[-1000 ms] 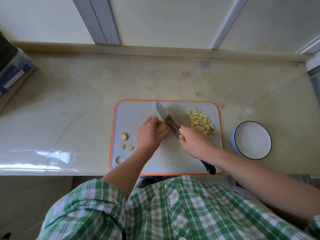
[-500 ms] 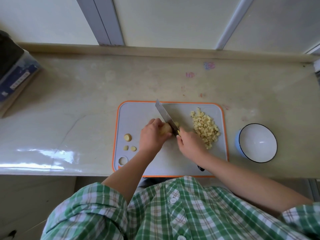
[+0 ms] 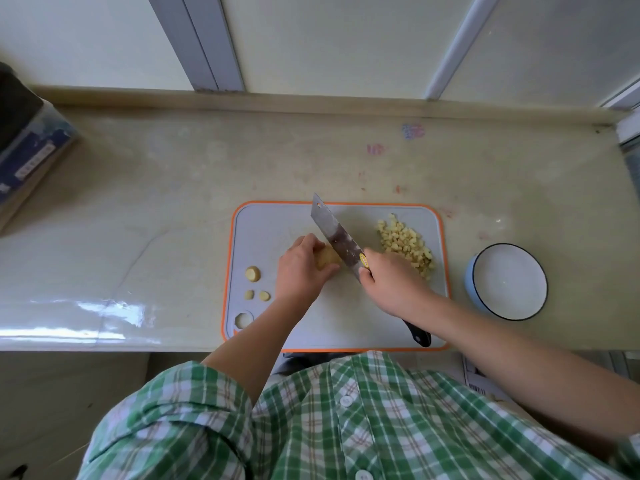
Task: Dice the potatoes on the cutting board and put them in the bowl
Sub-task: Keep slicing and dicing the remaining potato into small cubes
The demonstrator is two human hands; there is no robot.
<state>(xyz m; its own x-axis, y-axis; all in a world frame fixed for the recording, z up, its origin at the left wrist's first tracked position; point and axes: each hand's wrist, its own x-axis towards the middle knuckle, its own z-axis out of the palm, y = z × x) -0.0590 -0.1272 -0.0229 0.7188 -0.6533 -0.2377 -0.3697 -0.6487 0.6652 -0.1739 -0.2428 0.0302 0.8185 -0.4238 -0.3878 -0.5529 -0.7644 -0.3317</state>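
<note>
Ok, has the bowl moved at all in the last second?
No. The bowl sits just off the cutting board's right edge with the same narrow gap as before; only the camera shifted.

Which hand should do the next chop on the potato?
The right hand: it grips the knife, whose blade sits right beside the potato. The left hand holds that potato steady.

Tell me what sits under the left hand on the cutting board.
The left hand grips a potato piece, whose right end shows beside the knife blade. Its rest and the cutting board beneath are covered.
</note>
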